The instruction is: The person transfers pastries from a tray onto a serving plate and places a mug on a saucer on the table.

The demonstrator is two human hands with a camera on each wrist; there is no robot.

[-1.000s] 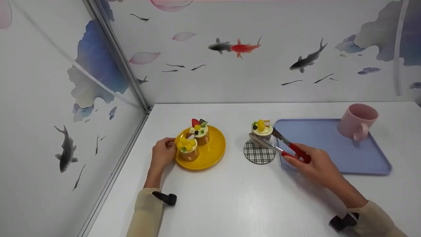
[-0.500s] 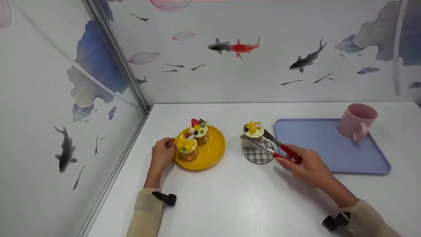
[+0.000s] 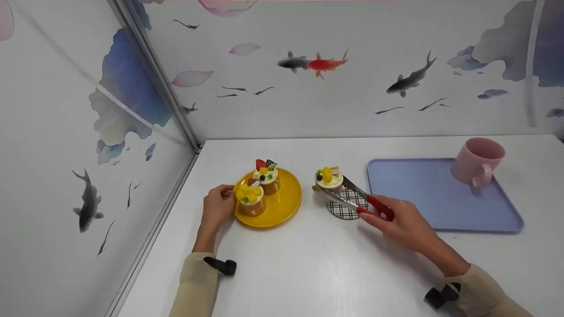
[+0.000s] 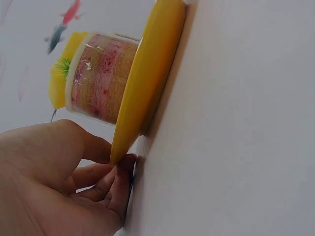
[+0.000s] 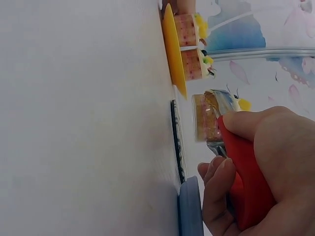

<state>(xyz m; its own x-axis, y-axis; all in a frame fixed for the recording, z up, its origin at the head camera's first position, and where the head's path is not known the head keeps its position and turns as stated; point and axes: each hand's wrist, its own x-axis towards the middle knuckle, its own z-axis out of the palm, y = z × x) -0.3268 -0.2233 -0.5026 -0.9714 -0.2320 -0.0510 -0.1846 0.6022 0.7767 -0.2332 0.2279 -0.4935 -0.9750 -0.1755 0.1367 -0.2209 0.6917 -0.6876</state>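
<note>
Left hand (image 3: pixel 218 205) pinches yellow plate (image 3: pixel 286 196) by left rim. Right hand (image 3: pixel 407 224) grips red-handled tongs (image 5: pixel 248 169), metal ends clamped about cake cup (image 3: pixel 330 178) — held up clear of checked coaster (image 3: pixel 341 213), between plate and blue tray (image 3: pixel 401 176). On plate, upright: yellow-topped cup (image 3: pixel 252 204) near left hand, strawberry-topped cup (image 3: pixel 269 182) just behind it. Pink mug (image 3: pixel 471 163) over on tray's far right corner.

Cannot see, in the head view, the part of the checked coaster (image 3: pixel 341 212) behind the tongs (image 3: pixel 380 207) and the gripped cake cup (image 3: pixel 329 180). Cannot follow the yellow plate (image 4: pixel 147 73) past the left wrist view's top edge, nor the right hand (image 5: pixel 285 164) past the right wrist view's right edge.
</note>
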